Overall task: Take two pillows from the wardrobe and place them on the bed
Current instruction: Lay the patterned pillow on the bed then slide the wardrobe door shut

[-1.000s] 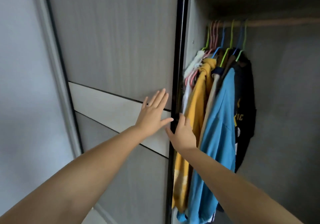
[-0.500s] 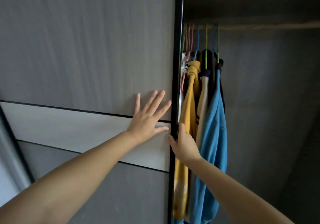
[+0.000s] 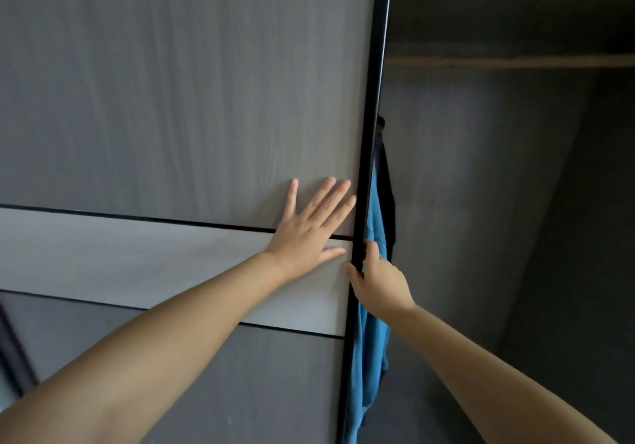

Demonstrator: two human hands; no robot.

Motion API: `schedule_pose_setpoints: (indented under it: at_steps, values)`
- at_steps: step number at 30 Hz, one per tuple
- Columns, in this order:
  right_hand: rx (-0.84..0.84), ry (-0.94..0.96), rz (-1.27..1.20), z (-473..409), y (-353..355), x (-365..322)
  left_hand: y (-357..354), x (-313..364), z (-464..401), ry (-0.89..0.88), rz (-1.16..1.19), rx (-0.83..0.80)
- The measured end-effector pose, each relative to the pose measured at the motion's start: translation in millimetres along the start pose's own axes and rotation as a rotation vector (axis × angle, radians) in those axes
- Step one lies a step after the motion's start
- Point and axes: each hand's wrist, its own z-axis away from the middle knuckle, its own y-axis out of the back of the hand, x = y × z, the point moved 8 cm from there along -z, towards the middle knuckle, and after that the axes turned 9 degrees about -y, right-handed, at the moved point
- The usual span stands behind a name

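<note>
Single head view, close, facing the wardrobe door [image 3: 178, 100] straight on.

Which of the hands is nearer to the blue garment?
Right. The right hand grips the door's black edge directly in front of the blue garment; the left hand lies flat on the door panel, farther left.

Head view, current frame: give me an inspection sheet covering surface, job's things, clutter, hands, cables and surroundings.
Surface: grey sliding wardrobe door with a paler band across it and a black edge strip.
Job's things: no pillows and no bed in view.
Clutter: blue garment and a dark garment hang just behind the door edge.
Hands: left hand flat on the door panel, fingers spread; right hand curled around the door's black edge.
Cables: nothing seen.
Surroundings: open wardrobe bay with a hanging rail across the top; the interior is dark, its lower part out of view.
</note>
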Motion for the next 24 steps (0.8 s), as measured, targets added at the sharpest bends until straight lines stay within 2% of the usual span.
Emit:
schedule_pose_setpoints:
  at_steps: [6, 15, 18, 20, 22, 24]
  values:
    - [0.086, -0.134, 0.068, 14.8, 50.1, 74.2, 9.8, 48.3, -46.1, -0.119, -0.042, 0.027]
    - [0.257, -0.463, 0.007, 50.1, 141.6, 164.6, 17.8, 81.2, -83.5, -0.144, -0.004, 0.035]
    - [0.432, -0.444, 0.02, 60.6, 167.8, 160.8, 15.4, 93.1, -94.9, -0.179, 0.041, 0.002]
    - [0.437, -0.358, 0.053, 59.6, 168.1, 147.2, 15.0, 97.7, -100.7, -0.196, 0.052, -0.008]
    - [0.377, -0.367, -0.046, 55.8, 155.8, 143.4, 15.8, 101.5, -106.3, -0.218, 0.051, -0.004]
    - [0.348, -0.483, -0.252, 54.4, 139.9, 152.6, 17.1, 104.8, -112.0, -0.238, 0.037, 0.007]
